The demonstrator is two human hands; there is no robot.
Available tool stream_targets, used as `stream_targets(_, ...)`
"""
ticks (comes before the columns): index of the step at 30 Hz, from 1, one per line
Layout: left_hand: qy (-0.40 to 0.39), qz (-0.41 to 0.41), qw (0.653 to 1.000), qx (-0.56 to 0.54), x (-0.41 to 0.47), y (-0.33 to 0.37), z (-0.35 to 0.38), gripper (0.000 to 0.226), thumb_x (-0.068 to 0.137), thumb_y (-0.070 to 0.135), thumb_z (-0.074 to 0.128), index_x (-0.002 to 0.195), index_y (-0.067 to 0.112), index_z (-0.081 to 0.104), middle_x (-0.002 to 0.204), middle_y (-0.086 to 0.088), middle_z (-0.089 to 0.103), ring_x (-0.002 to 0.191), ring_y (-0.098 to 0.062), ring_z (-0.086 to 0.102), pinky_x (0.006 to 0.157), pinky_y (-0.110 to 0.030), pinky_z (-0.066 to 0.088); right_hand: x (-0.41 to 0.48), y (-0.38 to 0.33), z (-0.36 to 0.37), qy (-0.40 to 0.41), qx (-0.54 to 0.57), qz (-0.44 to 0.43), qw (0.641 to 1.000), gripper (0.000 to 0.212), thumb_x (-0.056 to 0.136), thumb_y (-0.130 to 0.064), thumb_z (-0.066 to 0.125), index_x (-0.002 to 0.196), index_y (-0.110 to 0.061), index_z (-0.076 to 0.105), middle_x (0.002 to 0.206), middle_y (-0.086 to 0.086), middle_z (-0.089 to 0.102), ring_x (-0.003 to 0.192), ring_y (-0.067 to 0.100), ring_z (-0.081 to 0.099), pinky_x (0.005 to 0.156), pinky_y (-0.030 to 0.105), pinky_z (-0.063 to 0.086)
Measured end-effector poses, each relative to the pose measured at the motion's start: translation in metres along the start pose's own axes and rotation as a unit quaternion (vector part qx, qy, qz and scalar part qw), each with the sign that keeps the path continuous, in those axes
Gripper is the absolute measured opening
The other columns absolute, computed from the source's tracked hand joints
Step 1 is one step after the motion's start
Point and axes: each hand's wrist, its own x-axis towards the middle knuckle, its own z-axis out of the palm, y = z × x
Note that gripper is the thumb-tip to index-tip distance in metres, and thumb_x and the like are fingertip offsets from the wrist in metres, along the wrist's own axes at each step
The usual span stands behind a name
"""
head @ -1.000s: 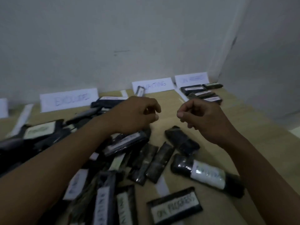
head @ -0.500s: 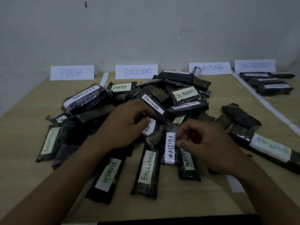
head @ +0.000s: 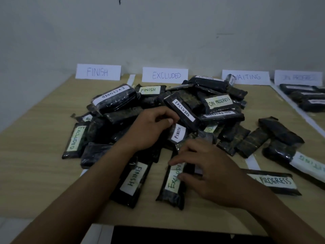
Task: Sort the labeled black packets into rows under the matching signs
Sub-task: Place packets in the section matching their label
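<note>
Rummaged pile [head: 123, 114] for matching labels: left hand [head: 152, 128] curled at FINISH packet [head: 177, 133], grip unclear; right hand [head: 209, 173] relaxed on EXCLUDED packet [head: 171, 186].

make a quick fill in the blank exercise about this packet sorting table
The leftmost white paper sign reads ____.
The only tidy row of black plastic packets lies below the paper sign farthest ____.
The right hand has a fingertip on a green-lettered label reading ____.
Missing words: FINISH; right; EXCLUDED.
</note>
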Motion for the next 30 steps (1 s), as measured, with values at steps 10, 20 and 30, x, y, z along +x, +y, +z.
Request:
stream_targets(10,0.078,0.005,0.996,0.04,-0.021,0.007,-0.05,0.016,0.086,0.019,0.056,0.092,0.027,0.069,0.089,0.001,0.071,0.087,-0.022,0.067,0.08,-0.039,0.054,0.041,-0.022,0.016,-0.023,-0.022,-0.034,0.999,0.028,0.078,-0.036,0.061,0.105,-0.029,0.066,0.098,-0.011,0.059,0.095,0.014,0.048,0.076,0.038,0.048)
stream_targets(20,0.083,0.008,0.997,-0.004,-0.033,-0.01,-0.054,0.02,0.094,-0.001,0.052,0.096,0.01,0.068,0.086,-0.006,0.07,0.081,-0.023,0.067,0.075,-0.039,0.054,0.062,-0.03,0.032,-0.113,-0.148,-0.08,0.979,0.049,0.077,-0.045,0.059,0.123,-0.031,0.051,0.112,-0.011,0.049,0.101,0.012,0.037,0.087,0.031,0.038)
stream_targets(30,0.071,0.007,0.993,-0.094,-0.036,-0.01,-0.059,0.015,0.089,0.007,0.057,0.101,0.003,0.065,0.09,-0.017,0.069,0.079,-0.03,0.067,0.072,-0.037,0.05,0.062,-0.018,0.007,-0.05,0.006,-0.035,0.998,0.033,0.063,-0.026,0.072,0.084,-0.033,0.047,0.087,-0.015,0.047,0.082,0.006,0.045,0.067,0.026,0.043)
